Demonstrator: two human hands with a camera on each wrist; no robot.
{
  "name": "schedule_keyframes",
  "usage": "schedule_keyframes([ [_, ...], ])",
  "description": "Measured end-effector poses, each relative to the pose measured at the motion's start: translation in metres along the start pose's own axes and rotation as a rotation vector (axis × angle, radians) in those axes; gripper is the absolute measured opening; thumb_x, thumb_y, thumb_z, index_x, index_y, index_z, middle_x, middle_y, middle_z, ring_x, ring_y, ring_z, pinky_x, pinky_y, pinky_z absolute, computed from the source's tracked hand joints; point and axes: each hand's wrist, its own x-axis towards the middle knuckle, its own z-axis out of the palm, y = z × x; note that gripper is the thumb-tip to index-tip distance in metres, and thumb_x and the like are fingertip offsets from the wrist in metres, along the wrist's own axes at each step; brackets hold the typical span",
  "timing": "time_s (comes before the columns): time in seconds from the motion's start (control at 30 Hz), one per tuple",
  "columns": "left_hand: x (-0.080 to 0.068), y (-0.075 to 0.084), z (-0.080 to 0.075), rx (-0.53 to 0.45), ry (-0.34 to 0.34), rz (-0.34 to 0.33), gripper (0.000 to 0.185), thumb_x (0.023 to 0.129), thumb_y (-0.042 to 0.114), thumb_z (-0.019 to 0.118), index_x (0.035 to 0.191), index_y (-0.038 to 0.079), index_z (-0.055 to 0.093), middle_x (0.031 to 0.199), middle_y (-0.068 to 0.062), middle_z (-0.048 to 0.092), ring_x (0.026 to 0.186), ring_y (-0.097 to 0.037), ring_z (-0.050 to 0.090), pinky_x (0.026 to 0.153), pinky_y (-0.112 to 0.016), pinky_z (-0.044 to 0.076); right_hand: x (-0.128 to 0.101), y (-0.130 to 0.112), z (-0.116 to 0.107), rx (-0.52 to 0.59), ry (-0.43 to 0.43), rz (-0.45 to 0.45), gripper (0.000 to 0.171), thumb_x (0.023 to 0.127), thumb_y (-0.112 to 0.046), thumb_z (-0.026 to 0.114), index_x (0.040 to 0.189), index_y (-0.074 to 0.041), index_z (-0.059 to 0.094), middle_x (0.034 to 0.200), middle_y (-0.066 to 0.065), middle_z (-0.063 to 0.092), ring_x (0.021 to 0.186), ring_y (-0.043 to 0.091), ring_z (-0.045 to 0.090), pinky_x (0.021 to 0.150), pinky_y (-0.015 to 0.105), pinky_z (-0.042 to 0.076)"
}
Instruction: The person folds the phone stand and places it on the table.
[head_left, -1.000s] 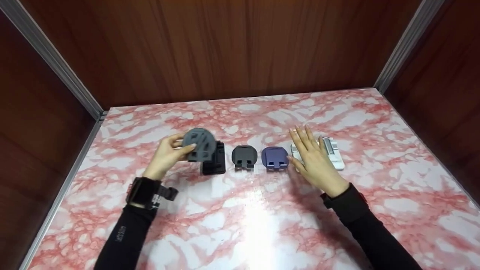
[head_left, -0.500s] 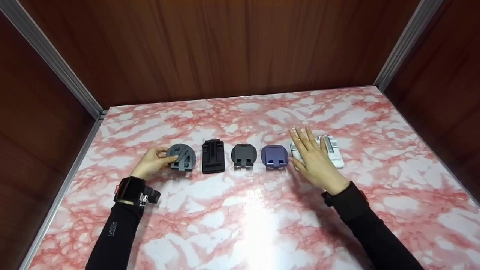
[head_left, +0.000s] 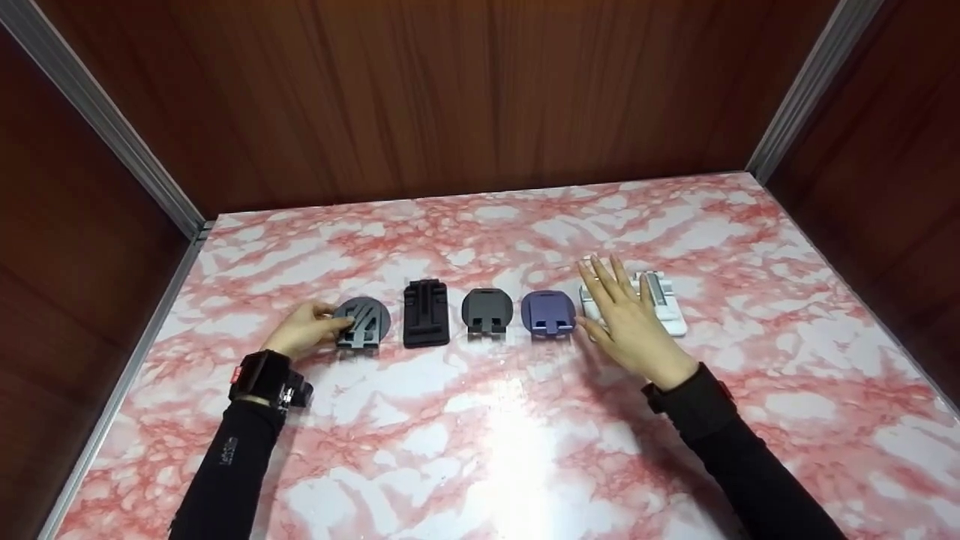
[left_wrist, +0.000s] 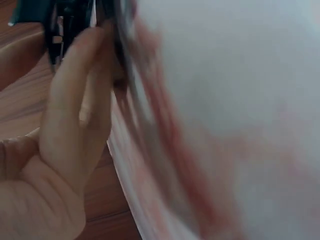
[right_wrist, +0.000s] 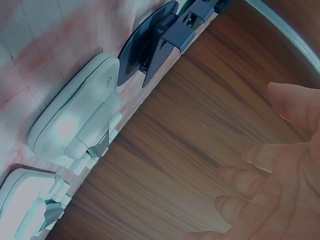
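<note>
The left hand (head_left: pixel 306 330) pinches the round grey phone stand (head_left: pixel 363 322) at nine o'clock of the row on the tabletop (head_left: pixel 480 420), seemingly setting it down. The right hand (head_left: pixel 628 319), fingers spread flat, hovers over the white stands (head_left: pixel 660 300). Next, letting go looks right.

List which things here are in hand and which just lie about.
In hand: left hand grips the round grey stand; right hand, fingers straight, over a white stand.
Lying about: black stand, dark grey stand, blue stand, second white stand, marble table.
</note>
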Motion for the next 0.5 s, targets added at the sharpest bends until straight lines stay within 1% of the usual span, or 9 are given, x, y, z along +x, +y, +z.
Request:
schedule_keyframes([
  [0.07,-0.003,0.003,-0.001,0.052,0.005,-0.008,0.069,0.089,0.045,0.055,0.135,-0.004,0.037,0.125,-0.022,0.052,0.095,-0.019,0.063,0.09,-0.033,0.052,0.0,0.001,0.0,0.0,-0.005,0.007,0.073,0.093,-0.035,0.051,0.15,-0.015,0.01,0.156,0.012,0.007,0.144,0.033,-0.003,0.109,0.067,-0.003],
  [0.13,-0.005,0.006,-0.002,0.125,0.013,-0.008,0.075,0.088,0.056,0.05,0.134,-0.002,0.04,0.125,-0.022,0.052,0.097,-0.022,0.062,0.091,-0.035,0.051,0.0,0.002,-0.001,-0.002,-0.011,0.013,0.073,0.093,-0.036,0.051,0.15,-0.015,0.009,0.156,0.012,0.007,0.144,0.033,-0.004,0.109,0.067,-0.003],
  [0.2,-0.007,0.01,-0.003,0.206,0.025,-0.004,0.077,0.087,0.062,0.045,0.133,0.0,0.044,0.123,-0.02,0.054,0.096,-0.023,0.062,0.09,-0.036,0.051,0.0,0.002,-0.001,-0.006,-0.017,0.017,0.073,0.093,-0.035,0.051,0.15,-0.016,0.009,0.156,0.012,0.007,0.144,0.033,-0.005,0.109,0.067,-0.004],
  [0.33,-0.009,0.015,-0.005,0.315,0.041,-0.003,0.08,0.086,0.067,0.041,0.133,0.002,0.046,0.123,-0.02,0.056,0.095,-0.025,0.062,0.085,-0.036,0.051,-0.001,0.003,0.0,-0.001,-0.018,0.013,0.072,0.094,-0.035,0.051,0.15,-0.015,0.01,0.156,0.013,0.008,0.144,0.034,-0.004,0.109,0.067,-0.005],
  [0.47,-0.012,0.02,-0.004,0.342,0.046,-0.009,0.082,0.087,0.066,0.039,0.137,0.001,0.04,0.125,-0.022,0.054,0.097,-0.026,0.062,0.081,-0.036,0.054,-0.002,0.005,-0.001,-0.007,-0.004,0.005,0.071,0.094,-0.037,0.049,0.15,-0.015,0.01,0.156,0.014,0.009,0.144,0.034,-0.004,0.109,0.066,-0.005],
  [0.5,-0.012,0.021,-0.004,0.366,0.055,-0.001,0.083,0.087,0.067,0.038,0.137,0.001,0.041,0.122,-0.023,0.056,0.096,-0.027,0.062,0.08,-0.036,0.054,-0.003,0.006,-0.002,-0.014,-0.002,0.002,0.071,0.094,-0.037,0.049,0.15,-0.014,0.011,0.156,0.014,0.009,0.144,0.035,-0.003,0.109,0.067,-0.004],
])
